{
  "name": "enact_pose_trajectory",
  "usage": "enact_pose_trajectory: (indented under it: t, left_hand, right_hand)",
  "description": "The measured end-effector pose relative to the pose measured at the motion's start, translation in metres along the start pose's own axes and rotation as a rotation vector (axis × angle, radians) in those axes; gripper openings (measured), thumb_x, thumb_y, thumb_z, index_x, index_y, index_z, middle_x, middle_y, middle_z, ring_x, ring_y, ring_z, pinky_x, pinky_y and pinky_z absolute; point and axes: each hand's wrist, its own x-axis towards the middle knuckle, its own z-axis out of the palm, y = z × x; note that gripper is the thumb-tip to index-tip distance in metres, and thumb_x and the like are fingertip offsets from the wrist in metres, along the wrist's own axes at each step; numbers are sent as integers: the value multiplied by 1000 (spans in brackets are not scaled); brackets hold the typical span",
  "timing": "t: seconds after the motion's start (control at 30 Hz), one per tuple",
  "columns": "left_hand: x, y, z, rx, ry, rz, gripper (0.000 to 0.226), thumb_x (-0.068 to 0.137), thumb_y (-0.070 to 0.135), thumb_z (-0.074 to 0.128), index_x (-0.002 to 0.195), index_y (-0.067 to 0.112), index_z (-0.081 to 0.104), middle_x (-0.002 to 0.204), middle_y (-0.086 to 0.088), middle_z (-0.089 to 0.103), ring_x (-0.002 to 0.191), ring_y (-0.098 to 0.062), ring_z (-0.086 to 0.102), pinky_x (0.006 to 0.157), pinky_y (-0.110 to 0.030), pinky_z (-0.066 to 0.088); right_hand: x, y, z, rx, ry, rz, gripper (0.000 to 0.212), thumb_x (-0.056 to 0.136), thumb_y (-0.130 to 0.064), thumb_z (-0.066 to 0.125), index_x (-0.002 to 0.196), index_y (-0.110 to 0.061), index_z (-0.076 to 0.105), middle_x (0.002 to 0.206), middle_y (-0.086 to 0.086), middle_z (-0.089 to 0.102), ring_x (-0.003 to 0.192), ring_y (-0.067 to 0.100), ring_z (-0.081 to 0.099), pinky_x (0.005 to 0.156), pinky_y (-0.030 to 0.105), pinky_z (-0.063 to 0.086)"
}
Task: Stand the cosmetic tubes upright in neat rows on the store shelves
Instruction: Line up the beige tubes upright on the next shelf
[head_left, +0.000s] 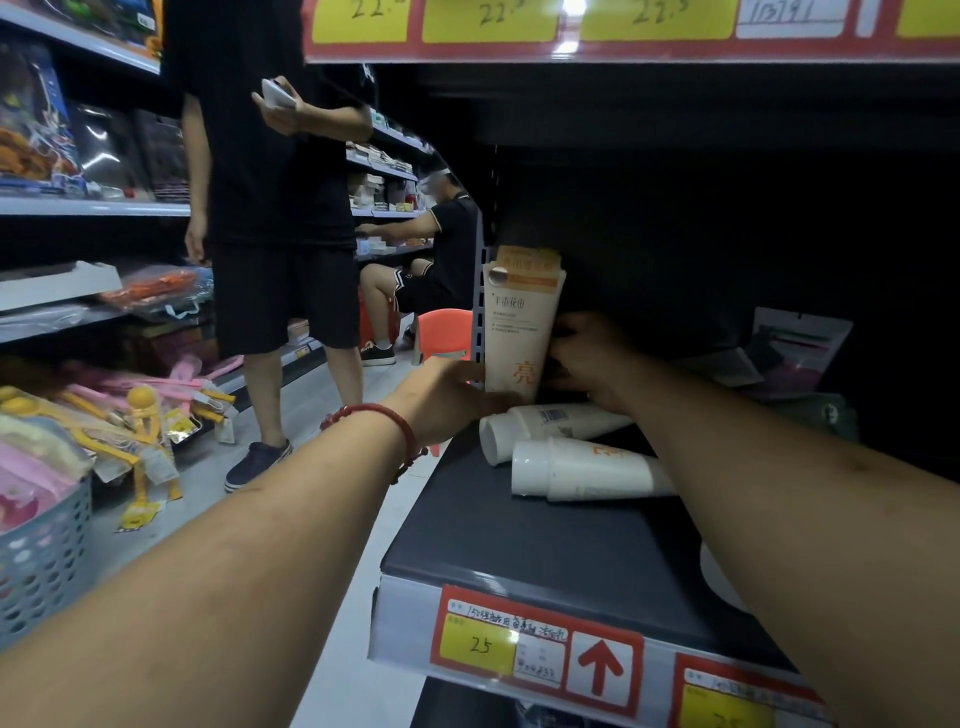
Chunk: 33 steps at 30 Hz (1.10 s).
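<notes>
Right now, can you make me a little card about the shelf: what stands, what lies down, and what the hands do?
Standing tube: one, upright, at the left end of the shelf
Lying tubes: two, on their sides in front of it
Left hand: at the standing tube's base, grip blurred
Right hand: fingers curled on its right side
Price tag: 25

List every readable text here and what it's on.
"半亩花田": upright tube
"亮": same tube, lower down
"25": yellow tag, lower shelf edge
"22": yellow tags, upper shelf edge
"113791": white label beside them
Handwriting beside the "25" and the tube's fine print: too small.
</notes>
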Motion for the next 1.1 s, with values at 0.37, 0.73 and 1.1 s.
enact_pose_trajectory:
  t: [0.37,0.73,1.1]
  left_hand:
    - [-42,35,-2,110,165,71,27,90,21,70,117,19,71,112,5,70,96,-13,66,73,-12,47]
    - [-50,56,1,600,-71,63,47,94,22,65,140,18,56,143,-11,55,132,-31,50,104,-24,37]
    - [-65,57,2,583,-4,38,33,95,24,62,127,16,67,130,-8,65,121,-28,58,100,-31,44]
  right_hand:
    - [-55,-11,-68,-301,14,-147,27,82,-11,77,108,-12,70,105,9,69,92,18,63,78,27,52]
    - [-124,-3,-90,-521,-125,-368,14,86,-15,70,99,-20,75,100,-5,72,97,11,66,85,23,49]
    - [-156,-7,-88,-819,-365,-329,43,73,-39,82,112,-25,71,109,-7,67,97,12,61,91,35,53]
